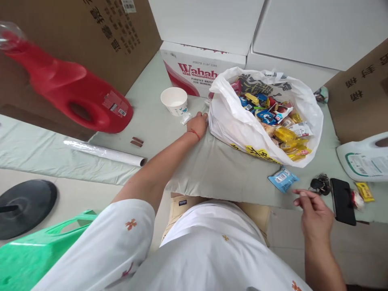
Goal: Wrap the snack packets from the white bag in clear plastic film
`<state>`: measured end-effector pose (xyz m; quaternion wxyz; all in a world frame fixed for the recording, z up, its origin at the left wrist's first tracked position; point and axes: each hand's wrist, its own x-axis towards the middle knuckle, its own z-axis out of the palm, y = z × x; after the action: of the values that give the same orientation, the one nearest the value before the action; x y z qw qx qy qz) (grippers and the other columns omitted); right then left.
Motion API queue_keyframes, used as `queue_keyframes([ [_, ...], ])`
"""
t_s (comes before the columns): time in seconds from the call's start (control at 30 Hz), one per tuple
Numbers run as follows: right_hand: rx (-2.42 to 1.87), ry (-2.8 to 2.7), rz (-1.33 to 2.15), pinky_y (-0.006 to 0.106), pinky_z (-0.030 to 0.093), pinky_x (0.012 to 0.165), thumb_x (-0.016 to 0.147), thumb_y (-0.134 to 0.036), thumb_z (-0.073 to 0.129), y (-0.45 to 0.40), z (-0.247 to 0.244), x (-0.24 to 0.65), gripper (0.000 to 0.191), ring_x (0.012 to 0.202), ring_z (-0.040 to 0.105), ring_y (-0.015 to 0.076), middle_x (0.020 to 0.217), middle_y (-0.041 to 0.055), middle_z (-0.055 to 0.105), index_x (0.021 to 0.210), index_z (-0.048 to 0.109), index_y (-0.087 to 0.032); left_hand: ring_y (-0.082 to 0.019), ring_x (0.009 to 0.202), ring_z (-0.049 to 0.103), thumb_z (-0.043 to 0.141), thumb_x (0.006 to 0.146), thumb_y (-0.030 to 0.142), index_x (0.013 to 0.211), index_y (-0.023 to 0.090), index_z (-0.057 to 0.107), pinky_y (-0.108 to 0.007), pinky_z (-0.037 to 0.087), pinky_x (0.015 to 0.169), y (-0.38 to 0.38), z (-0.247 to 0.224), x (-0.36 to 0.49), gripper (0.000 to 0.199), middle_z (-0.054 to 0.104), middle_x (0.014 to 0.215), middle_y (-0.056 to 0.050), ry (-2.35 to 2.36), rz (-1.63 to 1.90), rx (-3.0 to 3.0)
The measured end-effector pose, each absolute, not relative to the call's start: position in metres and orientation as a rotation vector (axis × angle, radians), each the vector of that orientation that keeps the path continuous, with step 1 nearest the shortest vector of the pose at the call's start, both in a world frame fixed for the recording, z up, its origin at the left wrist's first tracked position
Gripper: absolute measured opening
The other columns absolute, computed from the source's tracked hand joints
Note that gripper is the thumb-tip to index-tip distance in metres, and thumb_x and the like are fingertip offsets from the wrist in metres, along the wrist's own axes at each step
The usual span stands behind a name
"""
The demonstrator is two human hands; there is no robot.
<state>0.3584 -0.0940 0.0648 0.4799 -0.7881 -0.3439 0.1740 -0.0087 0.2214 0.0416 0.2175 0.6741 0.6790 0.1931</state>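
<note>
My left hand (197,124), with a red string on its wrist, reaches to the left side of a white plastic bag (224,121) full of wrapped snacks. Its fingers are curled, and what they hold, if anything, is hidden. Beside it lies a small clear wrapper (186,118), just below a white paper cup (174,101). My right hand (315,210) hovers at the table's front edge, index finger stretched out and the other fingers loosely bent, holding nothing visible. Closest to that fingertip are a blue snack packet (283,179) and a bunch of keys (320,184).
A black phone (342,201), a yellow packet (365,191) and a white jug (365,157) stand or lie at right. Leftward are a red detergent bottle (72,89), a plastic-wrapped roll (104,152) and brown strips (137,141). Cartons (203,66) line the back.
</note>
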Motion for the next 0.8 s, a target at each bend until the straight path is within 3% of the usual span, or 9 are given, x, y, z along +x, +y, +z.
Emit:
queue_keyframes([
  [0.13,-1.926,-0.807,0.576,0.031,0.049,0.062,0.082,-0.062,0.076,-0.123,0.052,0.356,0.044,0.059,0.055,0.0129,0.096,0.0082,0.077,0.094,0.074,-0.020,-0.027,0.106,0.062,0.049,0.104,0.024,0.113,0.013,0.063,-0.041,0.042,0.097,0.202,0.047,-0.021,0.020,0.067,0.109,-0.013,1.993,0.726,1.685],
  [0.23,-1.892,-0.879,0.797,0.028,0.045,0.055,0.086,-0.060,0.074,-0.117,0.056,0.338,0.042,0.055,0.051,0.0124,0.078,0.0028,0.071,0.099,0.075,-0.021,-0.023,0.090,0.060,0.049,0.105,0.029,0.100,0.017,0.059,-0.038,0.044,0.088,0.146,0.051,-0.036,0.016,0.061,0.087,-0.006,1.986,0.801,1.602],
  [0.3,-1.830,-1.004,1.032,0.028,0.047,0.053,0.089,-0.060,0.072,-0.100,0.060,0.311,0.040,0.055,0.053,0.0142,0.069,0.0008,0.065,0.101,0.075,-0.022,-0.018,0.075,0.055,0.049,0.104,0.037,0.089,0.020,0.057,-0.032,0.045,0.077,0.095,0.052,-0.038,0.024,0.055,0.075,-0.001,1.873,0.807,1.574],
  [0.37,-1.681,-1.133,1.247,0.031,0.056,0.060,0.089,-0.059,0.073,-0.077,0.062,0.278,0.040,0.067,0.063,0.0176,0.081,0.0043,0.070,0.107,0.075,-0.023,-0.013,0.061,0.048,0.051,0.101,0.055,0.078,0.022,0.055,-0.027,0.041,0.062,0.042,0.051,-0.029,0.040,0.050,0.064,0.003,1.648,0.758,1.540],
  [0.43,-1.457,-1.199,1.448,0.036,0.063,0.074,0.085,-0.057,0.078,-0.055,0.063,0.243,0.048,0.089,0.070,0.0217,0.108,0.0087,0.073,0.120,0.071,-0.025,-0.010,0.056,0.040,0.061,0.090,0.072,0.072,0.021,0.052,-0.025,0.034,0.056,0.000,0.049,-0.015,0.054,0.046,0.059,0.005,1.209,0.766,1.277],
  [0.5,-1.264,-1.177,1.645,0.036,0.065,0.076,0.081,-0.055,0.082,-0.036,0.062,0.213,0.053,0.098,0.070,0.0225,0.115,0.0085,0.072,0.123,0.069,-0.026,-0.008,0.053,0.036,0.069,0.083,0.075,0.072,0.021,0.050,-0.024,0.029,0.053,-0.027,0.048,-0.002,0.058,0.045,0.057,0.007,1.017,0.771,1.023],
  [0.63,-1.199,-0.915,1.826,0.023,0.057,0.052,0.077,-0.055,0.086,-0.017,0.060,0.186,0.042,0.067,0.061,0.0130,0.082,0.0002,0.067,0.099,0.072,-0.022,-0.006,0.050,0.036,0.081,0.077,0.068,0.083,0.020,0.053,-0.023,0.022,0.050,-0.041,0.048,0.004,0.056,0.054,0.061,0.006,0.892,0.831,0.597],
  [0.73,-1.259,-0.641,1.962,0.017,0.039,0.038,0.067,-0.054,0.093,-0.017,0.058,0.184,0.049,0.051,0.045,0.0064,0.071,-0.0042,0.059,0.094,0.070,-0.021,-0.004,0.050,0.036,0.088,0.074,0.059,0.086,0.019,0.053,-0.021,0.019,0.050,-0.037,0.050,-0.002,0.054,0.053,0.062,0.006,0.827,0.801,0.472],
  [0.8,-1.295,-0.589,1.971,0.017,0.036,0.038,0.068,-0.061,0.090,-0.022,0.057,0.185,0.052,0.051,0.044,0.0071,0.070,-0.0040,0.056,0.093,0.069,-0.021,-0.003,0.048,0.033,0.088,0.075,0.058,0.083,0.019,0.052,-0.021,0.017,0.050,-0.034,0.052,-0.005,0.054,0.048,0.059,0.008,0.823,0.808,0.444],
])
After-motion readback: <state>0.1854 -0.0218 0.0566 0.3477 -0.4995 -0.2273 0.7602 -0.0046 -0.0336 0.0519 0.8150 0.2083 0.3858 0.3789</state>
